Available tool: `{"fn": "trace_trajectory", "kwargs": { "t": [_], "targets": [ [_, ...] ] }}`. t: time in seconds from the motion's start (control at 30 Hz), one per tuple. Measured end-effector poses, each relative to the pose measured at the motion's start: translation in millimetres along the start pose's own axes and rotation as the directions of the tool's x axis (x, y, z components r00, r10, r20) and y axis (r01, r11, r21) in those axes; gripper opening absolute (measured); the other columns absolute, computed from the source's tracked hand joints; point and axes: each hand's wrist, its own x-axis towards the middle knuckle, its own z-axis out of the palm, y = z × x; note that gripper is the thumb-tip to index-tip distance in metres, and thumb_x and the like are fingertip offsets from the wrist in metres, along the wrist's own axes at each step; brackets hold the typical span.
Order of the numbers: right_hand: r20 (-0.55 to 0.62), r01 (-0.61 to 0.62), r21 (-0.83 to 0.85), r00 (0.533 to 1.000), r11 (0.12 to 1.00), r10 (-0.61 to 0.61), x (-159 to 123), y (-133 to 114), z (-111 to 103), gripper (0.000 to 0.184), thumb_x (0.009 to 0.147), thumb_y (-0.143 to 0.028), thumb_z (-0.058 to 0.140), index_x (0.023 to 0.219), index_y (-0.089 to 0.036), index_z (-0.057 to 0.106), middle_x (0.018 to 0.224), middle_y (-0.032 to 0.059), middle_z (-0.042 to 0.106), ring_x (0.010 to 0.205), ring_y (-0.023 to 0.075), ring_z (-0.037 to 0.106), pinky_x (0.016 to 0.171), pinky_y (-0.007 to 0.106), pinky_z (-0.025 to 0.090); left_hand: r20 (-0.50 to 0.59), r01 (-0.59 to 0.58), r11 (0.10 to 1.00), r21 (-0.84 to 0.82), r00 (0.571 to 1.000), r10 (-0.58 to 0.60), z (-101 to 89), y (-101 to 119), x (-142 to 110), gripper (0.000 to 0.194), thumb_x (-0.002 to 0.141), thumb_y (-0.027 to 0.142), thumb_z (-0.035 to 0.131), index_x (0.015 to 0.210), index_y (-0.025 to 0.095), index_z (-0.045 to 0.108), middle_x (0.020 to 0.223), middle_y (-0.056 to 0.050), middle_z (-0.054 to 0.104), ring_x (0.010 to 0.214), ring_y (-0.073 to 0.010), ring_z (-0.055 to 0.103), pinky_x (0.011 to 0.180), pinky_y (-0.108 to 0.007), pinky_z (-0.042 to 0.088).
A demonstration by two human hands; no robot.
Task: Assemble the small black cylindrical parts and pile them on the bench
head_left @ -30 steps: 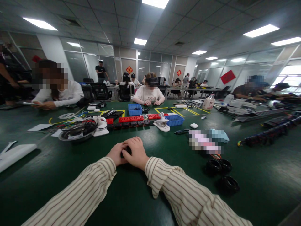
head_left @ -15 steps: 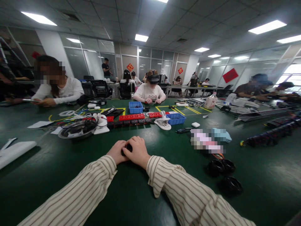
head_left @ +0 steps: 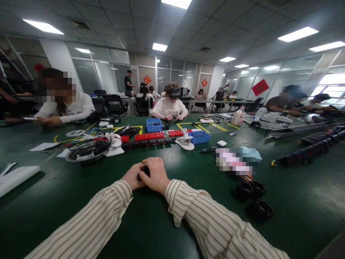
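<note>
Both my hands are wrapped around a small black object (head_left: 143, 173) at the middle of the green table. Only a dark, rounded part of it shows between my thumbs and fingers, so its kind cannot be made out. My left hand (head_left: 132, 177) grips it from the left. From the right and above, my right hand (head_left: 157, 175) covers it, fingers curled over the top. Off to the right lie several black rings (head_left: 261, 210), apart from my hands.
Beyond my hands stand red-and-black power strips (head_left: 149, 136), a white clamp base (head_left: 184, 141), a blue bin (head_left: 199, 137) and a metal bowl (head_left: 88, 155) of cables. A white case (head_left: 221, 143) lies to the right. A person (head_left: 169, 104) sits across the green table (head_left: 88, 201).
The whole view has shifted slightly, with the scene sliding a little left. Both hands keep their hold on the black object, and the right hand's fingers look slightly more closed over it.
</note>
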Motion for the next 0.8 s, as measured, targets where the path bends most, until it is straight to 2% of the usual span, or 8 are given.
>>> {"fn": "trace_trajectory", "kwargs": {
  "t": [0.17,0.3,0.47,0.67,0.8],
  "targets": [
    [0.003,-0.135,-0.091,0.991,0.987,0.136,1.5,3.5,5.8,0.033,0.076,-0.044,0.062,0.094,-0.017,0.054,0.095,0.0051,0.056,0.092,0.0207,0.048,0.083,0.035,0.034,-0.017,0.042,0.999,0.033,0.999,-0.042,0.2,-2.0,0.8,0.040,0.058,0.028,0.066,0.095,0.014,0.057,0.094,-0.008,0.060,0.091,-0.0271,0.056,0.084,-0.039,0.045],
    [0.034,-0.149,-0.143,0.987,0.979,0.155,2.0,6.3,9.1,0.032,0.077,-0.048,0.061,0.085,-0.018,0.056,0.089,0.0040,0.054,0.088,0.0205,0.047,0.079,0.035,0.034,-0.015,0.054,0.998,0.044,0.998,-0.053,1.8,-2.8,2.9,0.033,0.057,0.027,0.066,0.087,0.016,0.057,0.088,-0.006,0.059,0.086,-0.0252,0.055,0.083,-0.038,0.044],
    [0.064,-0.121,-0.108,0.990,0.987,0.128,3.3,8.2,9.9,0.023,0.078,-0.040,0.061,0.084,-0.018,0.057,0.088,0.0034,0.054,0.089,0.0191,0.047,0.079,0.033,0.033,-0.011,0.063,0.998,0.031,0.998,-0.063,2.4,-6.1,4.3,0.037,0.055,0.026,0.065,0.090,0.017,0.059,0.091,-0.006,0.060,0.089,-0.0252,0.055,0.085,-0.038,0.044],
    [0.099,-0.031,-0.059,0.994,0.998,0.037,3.9,6.1,7.8,0.004,0.075,-0.020,0.057,0.079,-0.018,0.058,0.084,0.0022,0.058,0.086,0.0174,0.048,0.081,0.032,0.033,0.034,0.043,0.999,0.005,0.998,-0.044,-0.6,-6.9,4.5,0.045,0.054,0.025,0.067,0.098,0.016,0.062,0.102,-0.007,0.064,0.099,-0.0274,0.057,0.090,-0.038,0.044],
    [0.102,0.030,-0.030,0.994,0.999,-0.027,1.7,1.8,3.9,0.009,0.072,-0.013,0.054,0.077,-0.019,0.057,0.083,0.0003,0.060,0.088,0.0161,0.051,0.092,0.034,0.029,0.066,0.036,0.999,0.011,0.997,-0.036,-2.1,-2.6,2.5,0.039,0.059,0.025,0.063,0.097,0.017,0.062,0.101,-0.005,0.065,0.095,-0.0250,0.059,0.087,-0.034,0.046]
  ]
}}
